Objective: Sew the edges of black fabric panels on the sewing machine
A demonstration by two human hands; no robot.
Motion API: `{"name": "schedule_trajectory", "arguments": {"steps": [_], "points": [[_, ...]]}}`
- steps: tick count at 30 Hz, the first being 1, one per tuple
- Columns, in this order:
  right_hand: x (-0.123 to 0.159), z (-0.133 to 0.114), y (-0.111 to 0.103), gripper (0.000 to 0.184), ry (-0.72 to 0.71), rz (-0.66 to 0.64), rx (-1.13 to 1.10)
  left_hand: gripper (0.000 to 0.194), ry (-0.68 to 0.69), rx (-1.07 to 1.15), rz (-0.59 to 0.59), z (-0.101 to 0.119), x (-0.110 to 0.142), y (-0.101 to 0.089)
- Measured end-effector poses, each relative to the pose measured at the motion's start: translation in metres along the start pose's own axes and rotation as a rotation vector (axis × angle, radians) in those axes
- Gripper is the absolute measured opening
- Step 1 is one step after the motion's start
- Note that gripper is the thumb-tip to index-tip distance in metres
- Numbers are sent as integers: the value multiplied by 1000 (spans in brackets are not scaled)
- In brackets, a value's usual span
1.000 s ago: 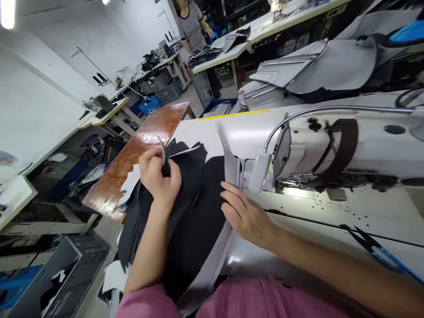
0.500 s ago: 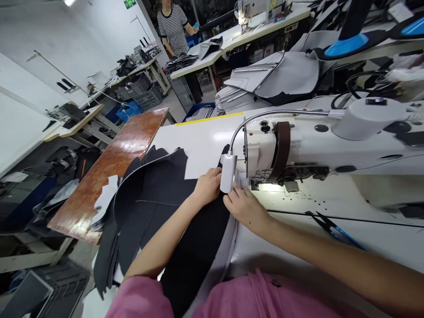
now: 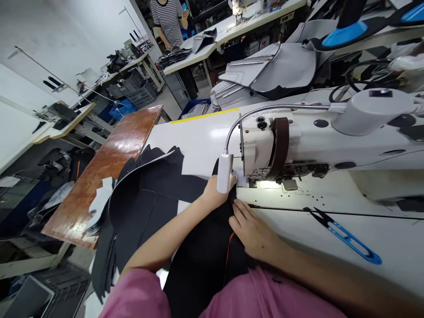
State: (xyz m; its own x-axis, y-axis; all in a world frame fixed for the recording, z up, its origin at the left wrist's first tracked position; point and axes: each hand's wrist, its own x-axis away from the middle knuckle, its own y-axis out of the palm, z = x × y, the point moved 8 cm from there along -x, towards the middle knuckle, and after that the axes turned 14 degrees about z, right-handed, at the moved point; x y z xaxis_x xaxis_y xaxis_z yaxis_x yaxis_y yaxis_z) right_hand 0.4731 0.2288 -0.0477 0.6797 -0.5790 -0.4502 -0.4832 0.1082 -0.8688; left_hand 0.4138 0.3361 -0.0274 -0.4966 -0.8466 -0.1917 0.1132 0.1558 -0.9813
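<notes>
A large black fabric piece (image 3: 202, 247) spreads from the sewing machine (image 3: 288, 145) down to my lap. My left hand (image 3: 213, 194) is closed on its upper part beside the presser area, with most fingers hidden behind the lamp head (image 3: 225, 173). Lower and to the right, my right hand (image 3: 250, 227) lies on the fabric's right edge, its fingers stretched forward. An orange line (image 3: 228, 251) runs down the cloth from beneath that hand. Blue thread snips (image 3: 347, 238) rest on the table to the right.
More black cut pieces (image 3: 132, 212) are heaped left of my arm. A brown wooden table (image 3: 112, 159) stands beyond, bearing pale cut pieces (image 3: 99, 205). Grey panels (image 3: 265, 70) are piled behind the machine. A person in a striped shirt (image 3: 167, 22) stands at the back.
My right hand has come back toward me, away from the needle area. The fabric's grey edge strip has gone out of sight, and an orange line now shows. The snips are more fully visible.
</notes>
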Motion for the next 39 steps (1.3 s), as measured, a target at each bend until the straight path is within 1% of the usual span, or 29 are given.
{"name": "schedule_trajectory", "arguments": {"steps": [3, 5, 8, 11, 14, 19, 22, 26, 33, 39], "points": [[13, 3, -9, 47, -16, 36, -58, 37, -92, 3, 75, 3, 17, 2], [12, 9, -11, 54, -18, 46, -85, 39, -128, -3, 112, 3, 26, 0], [3, 17, -5, 52, 5, 28, -124, 38, -123, 7, 114, 3, 29, 0], [-1, 16, -1, 51, -2, 57, -78, 39, -88, 17, 80, 5, 26, 4], [3, 15, -2, 50, -2, 65, -11, 39, -66, 0, 69, 12, 21, 7], [14, 21, -7, 52, 24, -9, -15, 39, 8, -10, 63, 33, 10, 10], [20, 27, -10, 55, 55, -31, -20, 36, 18, -6, 74, 40, 4, 10], [26, 30, -13, 58, 70, -18, -13, 33, 18, -8, 53, 46, -2, 11], [32, 30, -17, 55, 78, 31, 13, 27, 19, -47, 1, 53, -8, 13], [34, 27, -18, 54, 68, 56, 40, 29, 4, -69, -28, 55, -11, 14]]}}
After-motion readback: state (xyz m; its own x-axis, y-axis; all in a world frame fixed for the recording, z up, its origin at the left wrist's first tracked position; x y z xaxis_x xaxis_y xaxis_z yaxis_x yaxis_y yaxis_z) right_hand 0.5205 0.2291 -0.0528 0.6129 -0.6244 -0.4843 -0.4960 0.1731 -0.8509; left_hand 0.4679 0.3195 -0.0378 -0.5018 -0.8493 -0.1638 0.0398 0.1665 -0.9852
